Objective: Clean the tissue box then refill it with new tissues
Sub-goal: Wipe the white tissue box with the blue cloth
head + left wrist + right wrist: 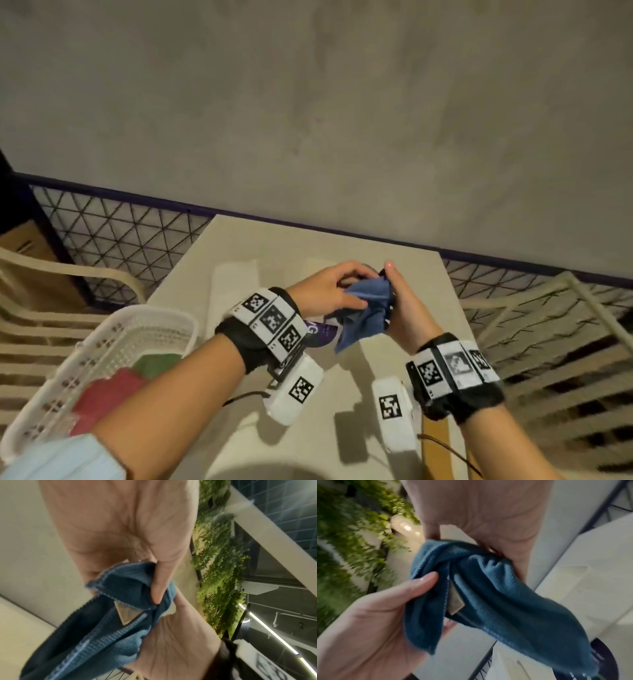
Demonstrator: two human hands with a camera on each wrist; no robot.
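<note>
Both hands hold a crumpled blue cloth (368, 308) in the air above the beige table (205, 428). My left hand (337, 291) pinches its upper left part, and in the left wrist view the thumb presses a fold of the cloth (106, 626) against the fingers. My right hand (399, 308) grips the cloth from the right with its thumb pointing up; the right wrist view shows the cloth (496, 599) bunched under that palm. Under the hands stands a purple round container (322, 334) with white lettering, mostly hidden by the cloth and my wrist; its dark rim (606, 655) shows below the cloth.
A white plastic basket (113, 329) holding red and green cloths sits at the table's left edge. Beige slatted chairs stand to the left (51, 308) and right (548, 325). A wire mesh fence (120, 226) and a grey wall lie behind the table.
</note>
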